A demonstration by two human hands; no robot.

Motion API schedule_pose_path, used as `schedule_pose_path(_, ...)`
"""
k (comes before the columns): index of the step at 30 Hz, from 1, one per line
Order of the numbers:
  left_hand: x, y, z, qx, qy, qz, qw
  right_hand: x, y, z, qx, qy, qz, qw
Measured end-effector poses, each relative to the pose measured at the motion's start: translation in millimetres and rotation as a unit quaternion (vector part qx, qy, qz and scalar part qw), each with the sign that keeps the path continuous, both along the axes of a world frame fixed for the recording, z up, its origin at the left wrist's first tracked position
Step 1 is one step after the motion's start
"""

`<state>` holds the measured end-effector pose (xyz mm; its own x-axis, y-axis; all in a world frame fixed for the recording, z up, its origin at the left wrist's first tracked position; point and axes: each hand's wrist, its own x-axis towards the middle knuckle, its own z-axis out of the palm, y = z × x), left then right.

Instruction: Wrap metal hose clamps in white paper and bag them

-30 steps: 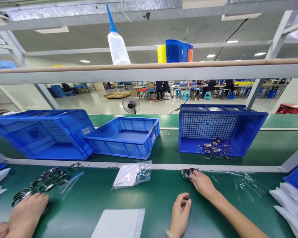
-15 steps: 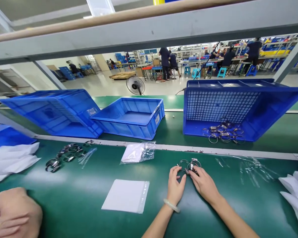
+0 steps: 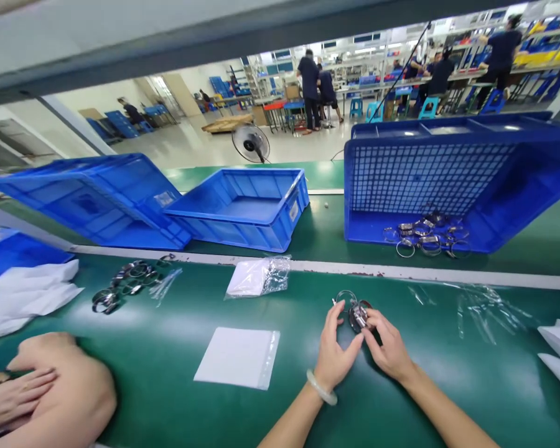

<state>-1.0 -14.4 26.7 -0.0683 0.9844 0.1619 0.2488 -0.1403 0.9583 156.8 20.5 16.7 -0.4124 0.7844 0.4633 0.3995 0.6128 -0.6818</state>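
this person leans both hands in over the green tabletop (image 3: 168, 398), and the white sheet (image 3: 237, 358) lying there makes a handy mark. right of the sheet, and a little farther off, sits a small bunch of metal rings (image 3: 358, 316), with one thin hoop poking out on the side toward the sheet. the right hand (image 3: 392, 348), on the far side of the bunch from the sheet, has its fingers closed on the rings. the left hand (image 3: 336, 348), between the sheet and the right hand, keeps a wide gap between thumb and fingers, the fingertips up by the thin hoop. a pale bracelet (image 3: 321, 387) circles that wrist, right of the sheet.

just beyond the sheet is a wrapped packet (image 3: 254, 277), and past that a flat bin (image 3: 233, 227). beyond and left of the sheet there's a dark pile (image 3: 133, 275) of more rings, thin strips (image 3: 165, 286) beside it. left of the sheet, another person's arms (image 3: 74, 386) rest folded. well beyond the sheet to the right, a tipped bin (image 3: 415, 177) has shiny hoops (image 3: 429, 239) at its lower edge.
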Motion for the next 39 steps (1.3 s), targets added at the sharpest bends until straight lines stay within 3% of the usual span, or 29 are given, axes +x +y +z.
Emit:
schedule_pose_path(8,-4.0,4.6,-4.6,-0.040,-0.053,-0.073,0.995,6.6,1.2,-4.1,-0.100,0.007,0.036,0.994)
schedule_pose_path(13,-1.5,7.8,-1.7,-0.047,-0.007,-0.057,0.997,5.6,4.0,-1.6,-0.147,0.044,0.030,0.988)
schedule_pose_path(18,-0.4,5.1,2.3,-0.034,0.021,-0.011,0.999,3.9,5.3,-1.3,-0.125,0.067,0.026,0.990)
schedule_pose_path(21,-4.2,3.8,1.5,-0.036,-0.040,-0.013,0.998,3.9,4.0,-0.2,-0.093,0.077,0.049,0.991)
schedule_pose_path(26,-7.7,4.7,1.7,-0.079,-0.199,-0.101,0.972,5.4,0.0,3.1,-0.056,0.075,0.096,0.991)
schedule_pose_path(30,-7.3,4.3,6.3,-0.074,-0.237,-0.141,0.958,4.5,-0.6,4.8,-0.060,0.083,0.124,0.987)
schedule_pose_path(35,-3.0,2.0,5.9,-0.040,-0.176,-0.123,0.976,1.0,-0.6,3.7,-0.132,0.141,0.130,0.972)
schedule_pose_path(39,0.6,0.5,2.0,-0.042,-0.183,-0.071,0.980,-0.1,-0.9,1.0,-0.248,0.219,0.127,0.935)
